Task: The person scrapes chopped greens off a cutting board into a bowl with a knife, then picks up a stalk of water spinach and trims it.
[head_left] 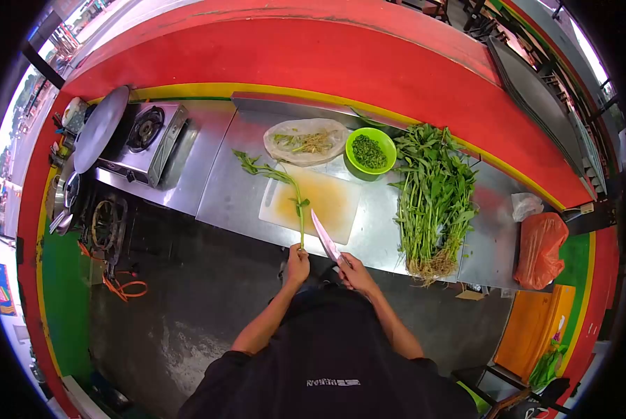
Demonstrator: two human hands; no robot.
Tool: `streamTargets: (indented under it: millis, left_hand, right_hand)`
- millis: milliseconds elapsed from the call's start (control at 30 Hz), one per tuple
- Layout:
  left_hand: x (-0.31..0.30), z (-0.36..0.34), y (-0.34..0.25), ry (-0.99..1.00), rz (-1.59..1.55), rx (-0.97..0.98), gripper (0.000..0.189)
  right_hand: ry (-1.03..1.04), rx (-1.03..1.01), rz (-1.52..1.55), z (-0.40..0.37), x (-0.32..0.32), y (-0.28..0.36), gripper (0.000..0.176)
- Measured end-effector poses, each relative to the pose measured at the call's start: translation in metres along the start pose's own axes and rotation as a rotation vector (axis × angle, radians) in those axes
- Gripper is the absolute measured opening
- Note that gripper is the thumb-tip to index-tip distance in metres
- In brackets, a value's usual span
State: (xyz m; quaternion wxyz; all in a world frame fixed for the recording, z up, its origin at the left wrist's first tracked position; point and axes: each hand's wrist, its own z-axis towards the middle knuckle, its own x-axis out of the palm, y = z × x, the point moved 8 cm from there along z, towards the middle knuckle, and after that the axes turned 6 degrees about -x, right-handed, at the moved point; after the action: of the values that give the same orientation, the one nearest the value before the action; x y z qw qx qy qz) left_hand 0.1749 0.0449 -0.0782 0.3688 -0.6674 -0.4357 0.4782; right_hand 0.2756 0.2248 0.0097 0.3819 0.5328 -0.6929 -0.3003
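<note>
My left hand (297, 266) is closed round the lower end of a long green leafy stalk (299, 199), whose leafy top reaches over the far left corner of the cutting board. In my right hand (356, 273) is a knife (323, 234), its blade pointing up and left over the board's near edge. Blade and stalk are apart. The white cutting board (351, 202) has a yellowish stain across its middle. Behind it lie a clear plastic bag (313, 129) of stalks and roots and a lime-green bowl (355, 170) of chopped greens.
A large bundle of leafy stalks with roots (435, 202) lies right of the board on the steel counter (219, 188). Farther right is a red plastic bag (541, 251). To the left stand a gas stove (145, 143) and a big wok lid (102, 130). A red wall (292, 56) rises behind.
</note>
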Motion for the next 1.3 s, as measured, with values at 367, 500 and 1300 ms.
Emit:
streamTargets:
  millis: [367,500,1300]
  left_hand:
    - [0.0,0.011,0.004,0.073,-0.116,-0.019,0.013]
    - [0.008,0.005,-0.009,0.15,-0.247,-0.174,0.015]
    - [-0.003,-0.008,-0.057,0.227,-0.519,-0.24,0.021]
  right_hand:
    - [0.117,0.046,-0.051,0.02,0.017,0.015,0.041]
    - [0.065,0.077,0.073,0.013,0.015,0.013,0.042]
    - [-0.018,-0.139,-0.315,0.024,0.006,0.006,0.041]
